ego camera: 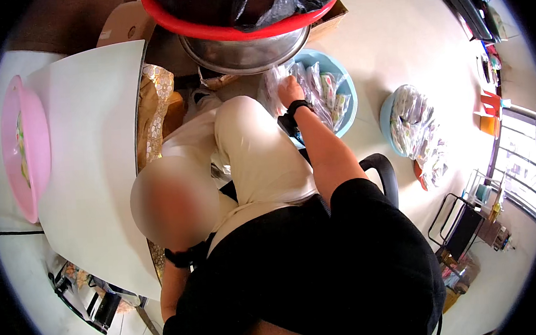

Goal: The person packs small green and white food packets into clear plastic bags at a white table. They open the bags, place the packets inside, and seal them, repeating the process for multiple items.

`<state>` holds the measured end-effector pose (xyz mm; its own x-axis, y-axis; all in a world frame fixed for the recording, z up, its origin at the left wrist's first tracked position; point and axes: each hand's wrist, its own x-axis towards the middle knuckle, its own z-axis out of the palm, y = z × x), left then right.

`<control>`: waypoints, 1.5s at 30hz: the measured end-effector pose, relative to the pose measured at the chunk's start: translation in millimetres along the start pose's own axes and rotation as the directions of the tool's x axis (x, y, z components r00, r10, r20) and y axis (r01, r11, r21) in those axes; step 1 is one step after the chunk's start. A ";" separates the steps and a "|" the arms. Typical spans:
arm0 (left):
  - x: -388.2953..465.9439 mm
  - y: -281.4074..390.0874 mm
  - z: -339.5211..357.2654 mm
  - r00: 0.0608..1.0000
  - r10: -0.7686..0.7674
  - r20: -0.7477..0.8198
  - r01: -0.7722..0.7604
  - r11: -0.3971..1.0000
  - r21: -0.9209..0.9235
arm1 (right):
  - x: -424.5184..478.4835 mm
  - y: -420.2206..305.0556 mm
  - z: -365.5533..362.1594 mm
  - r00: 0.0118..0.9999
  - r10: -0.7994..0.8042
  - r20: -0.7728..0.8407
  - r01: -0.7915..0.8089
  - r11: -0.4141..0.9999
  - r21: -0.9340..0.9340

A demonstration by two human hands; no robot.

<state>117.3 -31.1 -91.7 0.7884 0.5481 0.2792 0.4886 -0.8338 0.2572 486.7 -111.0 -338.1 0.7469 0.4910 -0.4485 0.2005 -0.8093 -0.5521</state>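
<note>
My right hand [290, 91] reaches into a light blue plastic basin [350, 100] on the floor, its fingers on clear plastic packets [320, 89] with printed contents. Whether the fingers grip a packet cannot be made out. My left hand [175, 204] lies over my thigh beside the white table's edge, mostly hidden by a round blur, so its fingers cannot be read. Both wrists wear black bands. In front of my knees, a red-rimmed basin [243, 33] lined with black plastic rests above a round metal basin [246, 55].
At left is a white table [90, 154] with a pink basin [39, 147]. Gold floral cloth [157, 89] hangs by its edge. To the right, another blue basin [386, 125] of packets stands on the floor, near a black chair armrest [384, 175]. Racks stand farther right.
</note>
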 end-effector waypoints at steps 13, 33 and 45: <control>-2.9 8.5 -18.3 0.996 -0.090 0.009 0.088 0.989 0.121 | -25.2 -11.0 -40.2 0.975 -0.182 -0.131 0.174 0.982 -0.072; -30.5 -42.0 -99.3 0.948 -0.270 -0.167 0.250 0.959 -0.130 | -198.8 -209.1 -166.7 0.530 -0.802 0.277 0.718 0.597 0.357; -116.1 -172.3 -162.5 0.481 -0.868 -0.122 0.868 0.451 0.207 | -303.0 -400.8 -93.0 -0.037 -0.937 0.348 0.941 0.085 0.328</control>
<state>-119.1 59.7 -18.1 -0.0912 0.9955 0.0241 0.9823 0.0859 0.1667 239.1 34.6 84.4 -0.4360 0.8523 0.2887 0.5116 0.4987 -0.6997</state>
